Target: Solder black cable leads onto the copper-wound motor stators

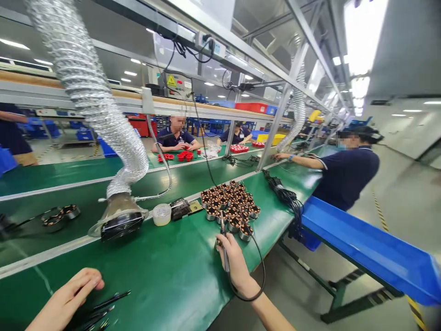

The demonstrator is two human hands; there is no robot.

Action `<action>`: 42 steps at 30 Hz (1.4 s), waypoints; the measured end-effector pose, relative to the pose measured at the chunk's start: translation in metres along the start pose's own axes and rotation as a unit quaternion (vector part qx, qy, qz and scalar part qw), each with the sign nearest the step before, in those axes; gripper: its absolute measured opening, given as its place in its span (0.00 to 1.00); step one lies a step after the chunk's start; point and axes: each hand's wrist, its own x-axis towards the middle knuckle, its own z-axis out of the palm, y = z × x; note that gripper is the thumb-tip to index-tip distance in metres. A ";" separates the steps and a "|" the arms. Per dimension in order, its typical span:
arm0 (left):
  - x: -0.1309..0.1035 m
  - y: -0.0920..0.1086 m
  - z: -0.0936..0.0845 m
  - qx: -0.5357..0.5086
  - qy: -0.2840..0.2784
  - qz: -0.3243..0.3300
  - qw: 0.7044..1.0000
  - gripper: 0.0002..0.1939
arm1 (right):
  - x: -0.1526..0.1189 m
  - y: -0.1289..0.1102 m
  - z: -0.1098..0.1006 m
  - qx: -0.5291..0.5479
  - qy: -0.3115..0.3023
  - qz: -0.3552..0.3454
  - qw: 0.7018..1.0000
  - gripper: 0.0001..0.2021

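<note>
My right hand (232,259) is wrapped round a soldering iron (225,255), its tip up towards a cluster of copper-wound motor stators (229,202) on the green bench (165,262). A black cord loops from the iron past my right wrist. Something small and round shows by the fingers of that hand, partly hidden. At the lower left, my left hand (77,292) is closed, thumb against fingers; what it holds, if anything, is hidden. Beside it lie thin black wires (103,308).
A fume duct (120,220) stands left of a tape roll (161,214) and a black holder (181,208). Black cables (284,191) lie beyond the stators. A blue tray (365,243) and a person (351,170) are at right; others sit across.
</note>
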 end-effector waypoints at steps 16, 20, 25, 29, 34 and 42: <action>0.031 0.074 -0.007 -0.207 0.015 -0.106 0.972 0.30 | 0.060 -0.142 0.105 0.257 -0.242 -0.224 0.908 0.25; 0.029 0.073 0.000 -0.214 -0.024 -0.074 0.974 0.26 | 0.053 -0.137 0.114 0.270 -0.195 -0.173 0.927 0.31; 0.023 0.075 0.000 -0.222 -0.040 -0.072 0.972 0.25 | 0.049 -0.140 0.127 0.285 -0.182 -0.152 0.929 0.31; 0.022 0.071 -0.004 -0.239 -0.053 -0.112 0.963 0.29 | 0.050 -0.142 0.129 0.289 -0.191 -0.142 0.927 0.27; 0.024 0.070 -0.002 -0.315 -0.055 -0.141 0.937 0.30 | 0.050 -0.144 0.125 0.314 -0.184 -0.140 0.921 0.26; 0.036 0.084 0.013 -0.343 0.006 -0.116 0.932 0.28 | 0.053 -0.149 0.124 0.348 -0.197 -0.132 0.907 0.25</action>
